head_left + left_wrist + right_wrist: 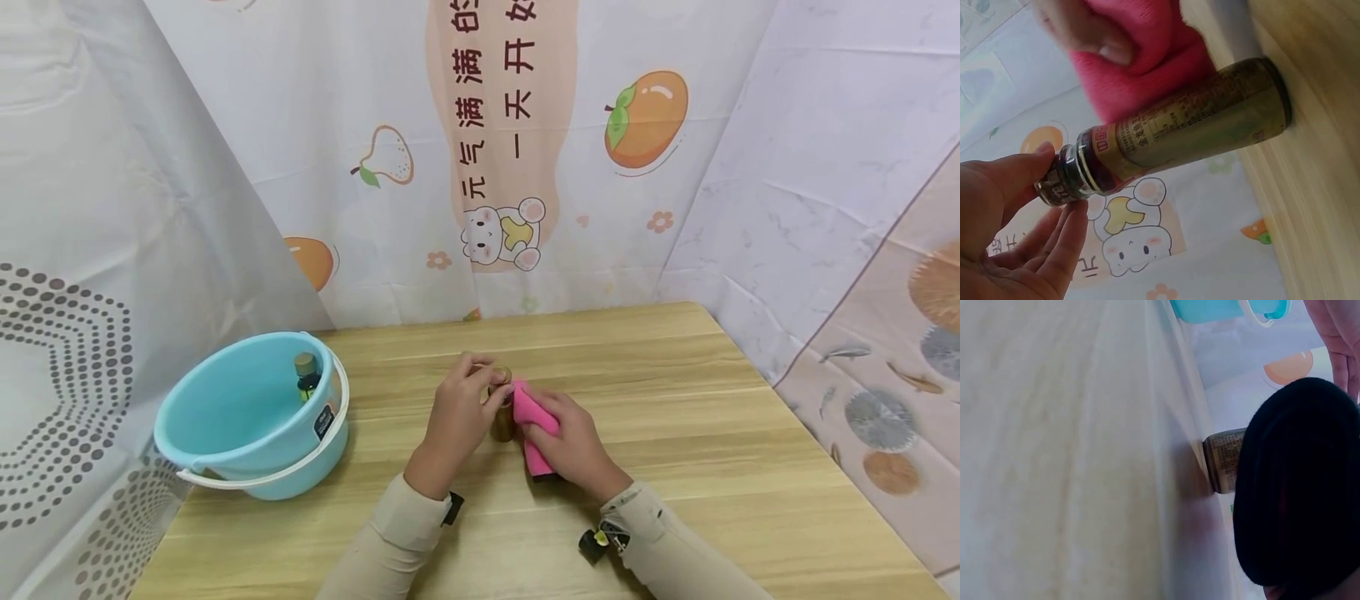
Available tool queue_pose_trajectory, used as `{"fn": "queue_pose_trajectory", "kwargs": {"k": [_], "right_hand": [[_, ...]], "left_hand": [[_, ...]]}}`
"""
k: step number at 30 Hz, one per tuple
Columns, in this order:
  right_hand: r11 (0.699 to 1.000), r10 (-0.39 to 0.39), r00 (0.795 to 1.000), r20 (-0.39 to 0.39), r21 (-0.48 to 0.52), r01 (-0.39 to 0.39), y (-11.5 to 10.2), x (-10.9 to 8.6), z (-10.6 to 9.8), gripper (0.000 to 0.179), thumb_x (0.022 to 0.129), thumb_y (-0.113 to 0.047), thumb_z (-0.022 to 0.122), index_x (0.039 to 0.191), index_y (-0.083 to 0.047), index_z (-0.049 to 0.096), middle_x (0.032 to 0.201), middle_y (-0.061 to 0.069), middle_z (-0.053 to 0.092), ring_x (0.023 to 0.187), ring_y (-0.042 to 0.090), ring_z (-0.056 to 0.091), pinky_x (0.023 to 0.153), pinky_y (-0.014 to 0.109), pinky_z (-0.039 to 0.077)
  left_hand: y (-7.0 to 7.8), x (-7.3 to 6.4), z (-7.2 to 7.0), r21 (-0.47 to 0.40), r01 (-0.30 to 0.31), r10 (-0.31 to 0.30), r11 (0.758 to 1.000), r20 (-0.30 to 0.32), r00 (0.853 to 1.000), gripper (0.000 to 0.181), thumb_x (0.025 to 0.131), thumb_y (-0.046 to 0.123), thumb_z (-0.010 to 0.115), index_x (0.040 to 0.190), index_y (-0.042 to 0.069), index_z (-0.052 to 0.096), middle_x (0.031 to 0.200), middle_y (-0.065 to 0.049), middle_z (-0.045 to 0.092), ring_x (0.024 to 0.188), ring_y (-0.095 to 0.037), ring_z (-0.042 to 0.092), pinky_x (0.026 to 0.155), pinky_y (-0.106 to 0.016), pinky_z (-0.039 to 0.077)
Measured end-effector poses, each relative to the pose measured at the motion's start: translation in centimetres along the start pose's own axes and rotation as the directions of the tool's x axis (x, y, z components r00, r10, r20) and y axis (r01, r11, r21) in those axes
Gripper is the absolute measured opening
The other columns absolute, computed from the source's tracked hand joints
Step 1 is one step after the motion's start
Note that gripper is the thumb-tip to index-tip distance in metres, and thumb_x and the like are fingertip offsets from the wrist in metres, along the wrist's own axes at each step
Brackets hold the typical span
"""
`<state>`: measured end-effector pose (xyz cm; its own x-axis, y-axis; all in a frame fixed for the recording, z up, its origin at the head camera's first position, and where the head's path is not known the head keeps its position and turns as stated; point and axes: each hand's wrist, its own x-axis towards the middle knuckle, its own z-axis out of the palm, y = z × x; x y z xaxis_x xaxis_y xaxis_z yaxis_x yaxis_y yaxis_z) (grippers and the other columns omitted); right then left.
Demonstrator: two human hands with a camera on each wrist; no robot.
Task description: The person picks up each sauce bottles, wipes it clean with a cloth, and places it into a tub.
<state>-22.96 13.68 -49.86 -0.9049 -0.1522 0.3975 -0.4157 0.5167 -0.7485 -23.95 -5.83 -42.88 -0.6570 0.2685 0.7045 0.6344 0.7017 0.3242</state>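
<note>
A small glass bottle (1191,128) with a gold-brown label stands upright on the table. My left hand (459,408) pinches its cap (1054,187) between thumb and fingers. From the right side my right hand (573,442) grips a folded pink cloth (534,408) and holds it against the bottle's side, as the left wrist view shows. A black edge shows at the cloth's near end. In the right wrist view a dark oval shape (1297,494) covers most of the bottle, leaving its base (1225,460) visible.
A light blue bucket (225,400) with a white handle (300,462) stands at the table's left edge. Inside it is a dark bottle (307,379) with a gold-brown cap. Printed curtains (322,100) hang behind the wooden table (675,500) and at both sides.
</note>
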Motion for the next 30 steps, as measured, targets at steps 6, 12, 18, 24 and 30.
{"fn": "queue_pose_trajectory", "kwargs": {"k": [6,12,18,24,30], "right_hand": [[0.997,-0.054,0.997,-0.054,0.059,0.057,-0.14,0.17,-0.12,0.052,0.092,-0.017,0.079,0.141,-0.021,0.066,0.134,0.000,0.067,0.105,0.017,0.066,0.081,0.031,0.060],[0.985,-0.115,0.988,-0.103,0.118,0.127,0.02,0.20,-0.44,0.051,0.094,-0.012,0.077,0.143,-0.019,0.064,0.137,0.004,0.065,0.105,0.020,0.067,0.078,0.030,0.061],[0.982,-0.148,0.980,-0.132,0.100,0.162,0.06,0.34,-0.56,0.053,0.095,-0.013,0.076,0.146,-0.022,0.061,0.139,0.003,0.063,0.114,0.020,0.066,0.086,0.032,0.060],[0.984,-0.129,0.988,-0.090,0.111,0.138,0.03,0.30,-0.47,0.049,0.096,-0.016,0.074,0.144,-0.019,0.063,0.135,0.004,0.065,0.106,0.020,0.067,0.080,0.030,0.061],[0.992,-0.077,0.997,-0.029,0.095,0.080,0.19,0.23,-0.33,0.045,0.094,-0.016,0.077,0.138,-0.024,0.068,0.132,0.000,0.067,0.103,0.017,0.066,0.080,0.030,0.060]], "left_hand": [[0.03,0.06,0.01,-0.001,-0.002,0.002,1.000,-0.008,1.000,0.012,0.087,0.015,0.085,0.096,0.008,0.081,0.103,-0.003,0.064,0.088,-0.015,0.066,0.066,-0.022,0.058],[0.14,0.09,0.14,-0.049,-0.011,0.011,0.999,-0.006,1.000,0.012,0.087,0.013,0.085,0.096,0.007,0.081,0.101,-0.004,0.066,0.090,-0.016,0.068,0.068,-0.022,0.058],[0.10,0.13,0.17,-0.077,-0.011,0.011,0.997,-0.006,1.000,0.012,0.087,0.011,0.085,0.097,0.007,0.082,0.100,-0.002,0.068,0.091,-0.016,0.070,0.073,-0.024,0.060],[0.01,0.13,0.16,-0.068,-0.025,0.024,0.997,-0.008,1.000,0.011,0.086,0.012,0.085,0.096,0.008,0.082,0.099,-0.003,0.069,0.091,-0.016,0.071,0.071,-0.023,0.060],[0.06,-0.08,0.17,-0.016,-0.031,0.030,0.999,-0.014,0.999,0.010,0.086,0.013,0.086,0.095,0.009,0.082,0.098,-0.003,0.070,0.087,-0.016,0.072,0.065,-0.021,0.058]]}}
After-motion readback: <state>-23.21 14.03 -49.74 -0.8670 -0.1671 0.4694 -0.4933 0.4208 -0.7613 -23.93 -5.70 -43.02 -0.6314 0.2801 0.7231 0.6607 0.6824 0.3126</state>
